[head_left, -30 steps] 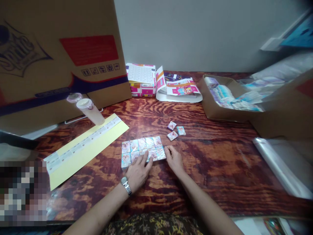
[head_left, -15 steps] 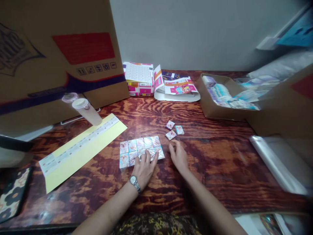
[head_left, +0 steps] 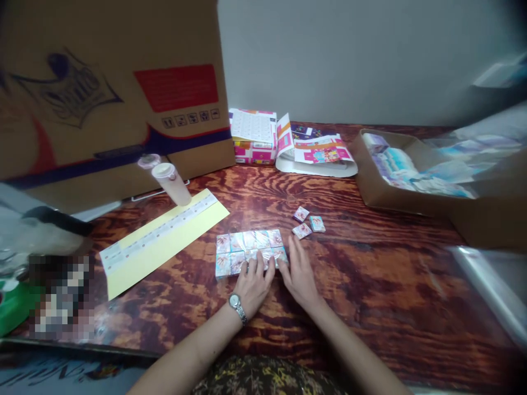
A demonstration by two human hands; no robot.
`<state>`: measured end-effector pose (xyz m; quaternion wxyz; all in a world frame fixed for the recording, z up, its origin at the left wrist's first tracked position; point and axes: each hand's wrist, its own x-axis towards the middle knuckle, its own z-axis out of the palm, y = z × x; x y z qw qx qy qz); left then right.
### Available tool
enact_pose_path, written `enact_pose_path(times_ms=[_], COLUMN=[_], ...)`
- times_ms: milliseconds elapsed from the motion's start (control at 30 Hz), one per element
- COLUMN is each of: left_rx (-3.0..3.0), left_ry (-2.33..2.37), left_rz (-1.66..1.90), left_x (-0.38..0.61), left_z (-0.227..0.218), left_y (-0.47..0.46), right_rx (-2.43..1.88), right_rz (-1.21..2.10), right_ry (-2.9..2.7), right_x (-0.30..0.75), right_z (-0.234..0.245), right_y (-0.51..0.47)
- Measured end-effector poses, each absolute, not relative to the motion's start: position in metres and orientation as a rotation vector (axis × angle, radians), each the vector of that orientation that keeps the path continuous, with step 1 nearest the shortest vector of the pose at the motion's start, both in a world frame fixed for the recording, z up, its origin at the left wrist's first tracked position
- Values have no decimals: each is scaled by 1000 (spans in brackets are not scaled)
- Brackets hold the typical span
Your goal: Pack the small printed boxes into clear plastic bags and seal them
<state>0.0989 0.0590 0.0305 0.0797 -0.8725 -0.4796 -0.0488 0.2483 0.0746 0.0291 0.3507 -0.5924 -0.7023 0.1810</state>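
The block of small printed cartons (head_left: 251,253) sits on the varnished wooden table (head_left: 362,291), near the operator's edge, arranged in two rows. My left hand (head_left: 254,286), wearing a metal wristwatch (head_left: 236,307), rests against its near edge, with the fingers (head_left: 256,267) extended and lying on the cartons. My right hand (head_left: 300,272) is at the block's right end, its fingers (head_left: 293,253) extended and touching the cartons. Neither hand is clenched. Three loose cartons (head_left: 308,224) lie just beyond the right hand. To the left are a long yellow sheet (head_left: 162,241) and a plastic tumbler (head_left: 171,184). Farther back stand a large corrugated carton (head_left: 115,99) and a cardboard tray (head_left: 395,181) of wrapped packs.
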Motion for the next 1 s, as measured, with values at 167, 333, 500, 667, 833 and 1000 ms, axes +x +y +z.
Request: enact_pose_path(times_ms=[167,333,500,667,833,1000], left_rx=[-2661,-2488,-2029,-2171,-2271,-2219], left_ry=[-1403,-1343,-1877,-1981,-2109,-2362], left_rz=[-288,-834,-1131,-1248,-1407,-1245], left_x=[84,42,16,15,2,-9], left_z=[31,29,17,17,22,24], left_y=[52,16,4,26,43,57], right_rx=[-1191,-1157,-1164,-1175,-1176,-1194], right_rz=[769,846,779,764,720,666], right_ry=[-1973,-1993,-2024,-2052,-2087,-2119], right_x=[215,201,200,197,197,195], right_z=[51,38,35,34,31,28], right_y=[89,98,96,96,95,95])
